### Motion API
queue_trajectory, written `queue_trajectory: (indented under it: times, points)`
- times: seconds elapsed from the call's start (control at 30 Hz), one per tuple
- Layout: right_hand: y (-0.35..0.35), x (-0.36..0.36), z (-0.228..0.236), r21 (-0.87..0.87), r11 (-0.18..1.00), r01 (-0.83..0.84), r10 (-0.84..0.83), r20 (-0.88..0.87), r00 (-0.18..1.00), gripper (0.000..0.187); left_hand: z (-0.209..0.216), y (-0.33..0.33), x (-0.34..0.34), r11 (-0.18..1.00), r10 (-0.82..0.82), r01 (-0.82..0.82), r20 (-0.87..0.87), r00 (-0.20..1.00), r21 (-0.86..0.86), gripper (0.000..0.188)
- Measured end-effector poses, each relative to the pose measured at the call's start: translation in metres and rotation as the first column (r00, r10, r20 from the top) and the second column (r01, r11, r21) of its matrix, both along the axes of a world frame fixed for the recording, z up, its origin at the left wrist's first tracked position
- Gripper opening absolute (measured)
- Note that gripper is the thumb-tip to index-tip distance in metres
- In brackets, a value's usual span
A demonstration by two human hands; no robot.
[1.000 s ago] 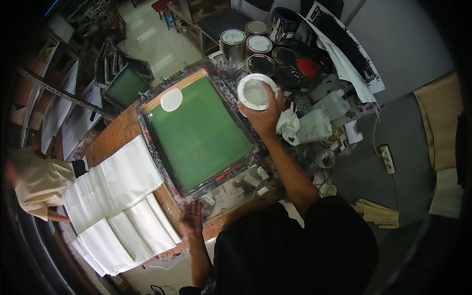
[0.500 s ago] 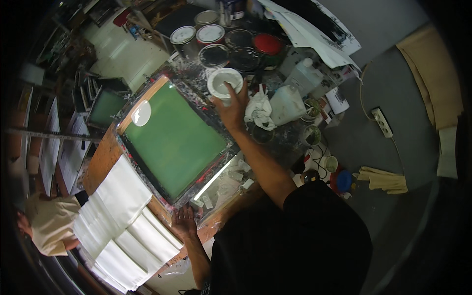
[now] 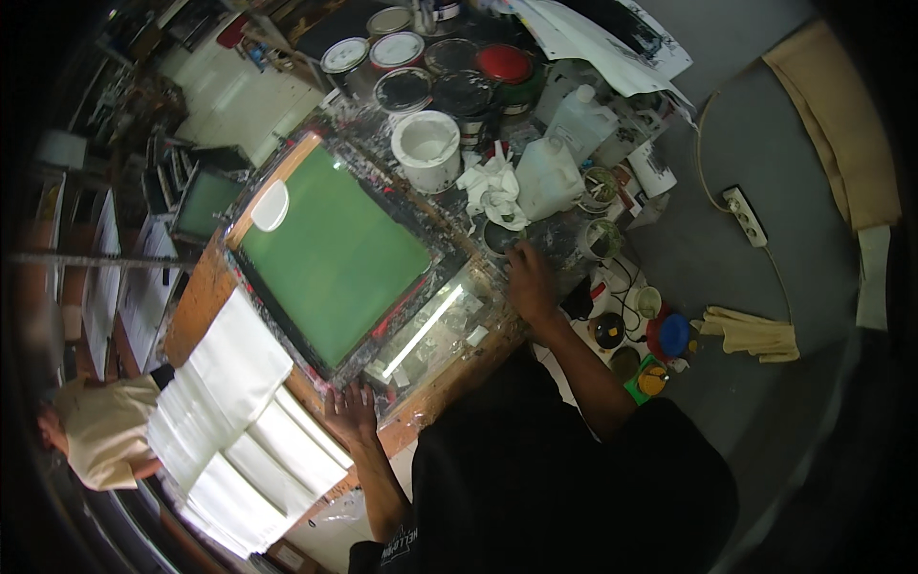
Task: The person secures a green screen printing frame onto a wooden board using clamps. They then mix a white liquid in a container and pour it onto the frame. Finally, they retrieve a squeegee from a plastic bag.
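Note:
My left hand (image 3: 351, 413) rests with its fingers spread at the near corner of a framed printing screen (image 3: 339, 263), whose mesh is green. A white oval patch (image 3: 272, 206) lies near the screen's upper left side. My right hand (image 3: 531, 285) is at the near rim of a dark round container (image 3: 501, 239). Its fingers are blurred, so their grip cannot be made out. Beyond it stand a crumpled white cloth (image 3: 493, 187) and a white tub (image 3: 426, 151) with pale contents.
Paint cans (image 3: 398, 53) crowd the back of the table beside translucent jugs (image 3: 550, 179). White sheets (image 3: 234, 383) lie at the left, near another person (image 3: 105, 426). A glass panel (image 3: 440, 325) sits right of the screen. On the floor are a power strip (image 3: 745, 216) and several small containers.
My right hand has left the white tub and come nearer to me, to the dark container. My left hand stays by the screen's near corner. The view has shifted slightly.

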State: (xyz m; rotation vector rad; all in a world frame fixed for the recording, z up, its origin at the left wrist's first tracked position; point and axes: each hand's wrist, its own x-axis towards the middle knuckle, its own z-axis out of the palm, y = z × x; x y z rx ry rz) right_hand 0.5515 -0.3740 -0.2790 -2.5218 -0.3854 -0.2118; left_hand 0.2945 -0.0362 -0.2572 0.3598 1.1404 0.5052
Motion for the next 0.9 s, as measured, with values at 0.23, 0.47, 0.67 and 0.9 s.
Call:
queue_trajectory:
  times: [0.23,0.47,0.67,0.9]
  points:
    - [0.024,-0.002,0.002,-0.001,0.878,-0.479,0.478,-0.054,0.877,0.026,0.023,-0.009,-0.002,0.994,0.107,-0.109,0.095,0.990,0.020,0.050]
    - [0.034,-0.033,0.026,0.213,0.859,-0.465,0.438,0.163,0.884,0.020,0.010,-0.025,-0.006,0.985,0.156,-0.163,0.110,0.982,0.062,0.063]
    - [-0.007,-0.093,0.052,0.345,0.729,-0.591,0.637,-0.024,0.771,0.014,0.007,-0.079,-0.026,0.944,-0.026,-0.035,0.182,0.983,0.328,0.050]
    - [-0.040,-0.240,-0.006,0.392,0.778,-0.491,0.622,-0.368,0.692,0.012,-0.143,-0.280,-0.180,0.385,-0.731,0.878,-0.487,0.477,0.283,0.073]
